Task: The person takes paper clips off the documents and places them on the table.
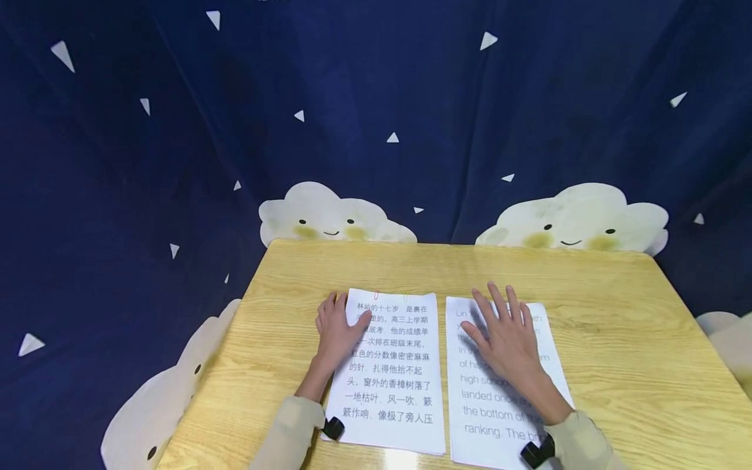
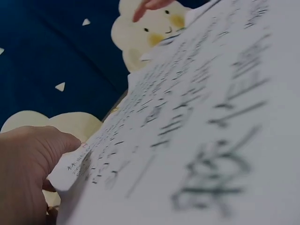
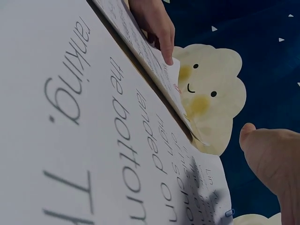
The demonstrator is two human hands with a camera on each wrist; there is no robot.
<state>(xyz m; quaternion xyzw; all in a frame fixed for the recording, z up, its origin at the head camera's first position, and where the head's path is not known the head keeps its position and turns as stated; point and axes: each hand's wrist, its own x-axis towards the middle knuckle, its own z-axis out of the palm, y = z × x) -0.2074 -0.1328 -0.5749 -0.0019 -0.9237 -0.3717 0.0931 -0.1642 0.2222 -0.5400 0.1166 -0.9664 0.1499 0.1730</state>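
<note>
Two stacks of printed sheets lie side by side. The left stack [image 1: 393,378] bears Chinese text, with a red paper clip [image 1: 376,296] and a yellowish paper clip [image 1: 405,297] at its top edge. My left hand [image 1: 341,329] holds this stack's upper left edge: the thumb lies over the page and the other fingers bend at the side, partly hidden. The right stack [image 1: 478,391] bears English text, and a blue paper clip [image 3: 229,213] shows at its top. Above it hovers my right hand [image 1: 508,339], fingers spread, casting a shadow on the page.
Both stacks rest on a light wooden table [image 1: 617,326]. Behind the table hangs a dark blue curtain [image 1: 352,78] with white triangles and smiling clouds. A narrow strip of wood separates the stacks. Small black devices sit at both wrists.
</note>
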